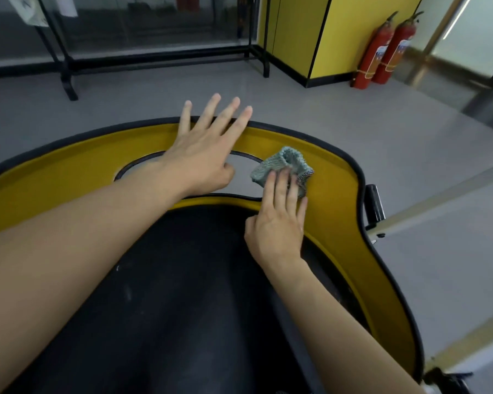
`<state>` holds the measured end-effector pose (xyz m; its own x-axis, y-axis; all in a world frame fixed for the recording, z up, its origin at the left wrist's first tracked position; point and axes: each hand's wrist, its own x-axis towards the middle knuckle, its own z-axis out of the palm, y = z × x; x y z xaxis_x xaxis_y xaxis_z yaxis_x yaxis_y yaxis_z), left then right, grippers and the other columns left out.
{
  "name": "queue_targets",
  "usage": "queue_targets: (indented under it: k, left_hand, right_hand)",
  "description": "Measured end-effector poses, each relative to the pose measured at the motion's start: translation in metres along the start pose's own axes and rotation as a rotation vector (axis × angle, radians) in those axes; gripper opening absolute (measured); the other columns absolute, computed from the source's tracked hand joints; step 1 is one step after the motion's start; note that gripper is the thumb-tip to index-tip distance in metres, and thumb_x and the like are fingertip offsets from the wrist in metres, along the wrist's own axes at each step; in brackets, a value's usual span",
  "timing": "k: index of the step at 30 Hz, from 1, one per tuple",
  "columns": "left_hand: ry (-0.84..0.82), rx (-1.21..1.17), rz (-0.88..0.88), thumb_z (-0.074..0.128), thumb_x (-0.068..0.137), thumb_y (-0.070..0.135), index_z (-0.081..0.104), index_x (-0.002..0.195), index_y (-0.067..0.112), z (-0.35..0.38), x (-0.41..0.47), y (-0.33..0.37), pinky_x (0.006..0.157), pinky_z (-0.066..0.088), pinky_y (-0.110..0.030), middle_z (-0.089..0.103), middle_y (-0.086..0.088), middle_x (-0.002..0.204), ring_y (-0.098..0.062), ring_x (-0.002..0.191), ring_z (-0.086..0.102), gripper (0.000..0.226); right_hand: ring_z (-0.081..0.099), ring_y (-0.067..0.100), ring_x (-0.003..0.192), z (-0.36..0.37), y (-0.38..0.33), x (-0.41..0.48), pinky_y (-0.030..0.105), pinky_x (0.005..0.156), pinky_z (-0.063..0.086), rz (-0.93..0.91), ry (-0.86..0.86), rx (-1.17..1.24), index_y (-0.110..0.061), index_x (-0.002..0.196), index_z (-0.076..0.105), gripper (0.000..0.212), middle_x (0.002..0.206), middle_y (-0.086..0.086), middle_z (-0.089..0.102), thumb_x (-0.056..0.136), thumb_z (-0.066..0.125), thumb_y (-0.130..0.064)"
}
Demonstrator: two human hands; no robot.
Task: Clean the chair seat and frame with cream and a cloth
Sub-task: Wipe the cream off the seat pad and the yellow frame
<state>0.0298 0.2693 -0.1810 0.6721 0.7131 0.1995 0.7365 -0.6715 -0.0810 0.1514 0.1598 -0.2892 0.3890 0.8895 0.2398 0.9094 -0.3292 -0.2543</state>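
Yellow plastic is taking the wipe just now: the person's right hand (278, 223) is pressing a teal cloth (282, 166) against the chair's yellow back (69, 177). The cloth is sitting at about one o'clock from the middle of the black seat (182, 294), just at the three o'clock end of the oval opening (242, 177). The fingers are lying straight over the cloth, pushing rather than gripping, and the cloth is bunching up ahead of the fingertips. The left hand (202, 155) is spreading open at twelve o'clock, palm on the yellow back and fingers reaching over the black rim (356, 172). It is holding nothing and seemingly steadying the chair. No cream is showing anywhere I am looking, so I cannot tell whether the cloth is loaded. To do this stretch well, I am thinking the cloth wants flattening so more of it is meeting the surface. Firm overlapping strokes should be running along the curve towards four o'clock, working into the seam beside the rim, with the left hand bracing against the push.
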Motion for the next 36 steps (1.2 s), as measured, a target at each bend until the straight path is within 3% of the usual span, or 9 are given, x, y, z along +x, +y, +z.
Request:
queue_targets:
  k: [4, 11, 17, 20, 25, 30, 33, 36]
  left_hand:
    - [0.075, 0.045, 0.066, 0.053, 0.085, 0.023, -0.014, 0.159, 0.028, 0.013, 0.004, 0.011, 0.118, -0.008, -0.065, -0.015, -0.006, 0.168, -0.032, 0.152, -0.019, 0.100]
    - [0.141, 0.022, 0.107, 0.054, 0.085, 0.019, -0.010, 0.160, 0.030, 0.028, -0.013, 0.010, 0.120, -0.006, -0.062, -0.014, -0.010, 0.168, -0.034, 0.153, -0.016, 0.099]
    - [0.105, -0.065, 0.096, 0.050, 0.087, 0.019, -0.008, 0.160, 0.033, 0.038, -0.034, 0.018, 0.121, -0.005, -0.061, -0.017, -0.008, 0.167, -0.031, 0.153, -0.019, 0.095]
    - [0.064, -0.090, 0.071, 0.051, 0.089, 0.018, -0.012, 0.159, 0.036, 0.037, -0.050, 0.017, 0.121, -0.007, -0.060, -0.018, -0.006, 0.167, -0.029, 0.152, -0.021, 0.096]
    - [-0.030, -0.111, 0.030, 0.052, 0.091, 0.020, -0.015, 0.157, 0.039, 0.037, -0.098, 0.013, 0.123, -0.006, -0.057, -0.017, -0.003, 0.168, -0.025, 0.151, -0.025, 0.096]
    - [-0.113, -0.114, -0.045, 0.053, 0.093, 0.021, -0.010, 0.159, 0.039, 0.033, -0.173, -0.007, 0.123, -0.004, -0.056, -0.009, -0.001, 0.169, -0.025, 0.153, -0.021, 0.092]
    - [-0.144, -0.119, -0.150, 0.055, 0.094, 0.020, 0.002, 0.160, 0.037, 0.027, -0.225, -0.025, 0.124, -0.002, -0.053, -0.004, -0.001, 0.169, -0.024, 0.153, -0.019, 0.087]
    - [-0.178, -0.153, -0.285, 0.051, 0.096, 0.019, 0.007, 0.161, 0.034, 0.023, -0.278, -0.034, 0.124, -0.003, -0.044, -0.001, -0.001, 0.169, -0.022, 0.153, -0.018, 0.080]
  right_hand:
    - [-0.010, 0.024, 0.151, 0.011, 0.000, 0.004, 0.053, 0.122, 0.005, -0.056, 0.035, -0.001, -0.014, 0.157, -0.006, 0.091, 0.165, 0.007, -0.011, 0.088, 0.051, -0.024]
    - [-0.010, 0.020, 0.151, 0.045, 0.022, -0.026, 0.050, 0.122, 0.002, 0.048, -0.180, 0.044, -0.016, 0.157, -0.006, 0.075, 0.166, 0.004, -0.008, 0.098, 0.035, -0.037]
    - [-0.003, 0.019, 0.152, 0.001, 0.012, 0.005, 0.051, 0.120, 0.000, -0.111, 0.101, 0.004, -0.015, 0.158, 0.003, 0.074, 0.166, 0.005, -0.001, 0.100, 0.026, -0.056]
    - [-0.004, 0.018, 0.152, -0.001, 0.021, -0.003, 0.054, 0.121, 0.002, -0.121, -0.022, -0.094, -0.015, 0.158, 0.004, 0.074, 0.166, 0.003, 0.000, 0.100, 0.017, -0.059]
    - [-0.008, 0.018, 0.151, 0.007, 0.050, -0.032, 0.053, 0.121, -0.002, 0.022, -0.331, -0.151, -0.017, 0.158, -0.004, 0.076, 0.165, 0.000, -0.011, 0.098, 0.005, -0.063]
    - [-0.003, 0.017, 0.152, -0.023, 0.064, -0.050, 0.052, 0.121, 0.007, 0.121, -0.359, -0.082, -0.018, 0.158, -0.005, 0.080, 0.165, -0.001, -0.010, 0.096, 0.010, -0.067]
    - [0.017, 0.023, 0.150, -0.043, 0.073, -0.054, 0.051, 0.117, 0.024, 0.098, -0.255, 0.037, -0.016, 0.158, 0.008, 0.078, 0.165, 0.002, 0.008, 0.098, 0.030, -0.061]
    - [0.041, 0.032, 0.137, -0.049, 0.079, -0.049, 0.047, 0.100, 0.043, 0.014, -0.150, 0.102, -0.023, 0.157, 0.012, 0.070, 0.161, 0.005, 0.026, 0.099, 0.047, -0.044]
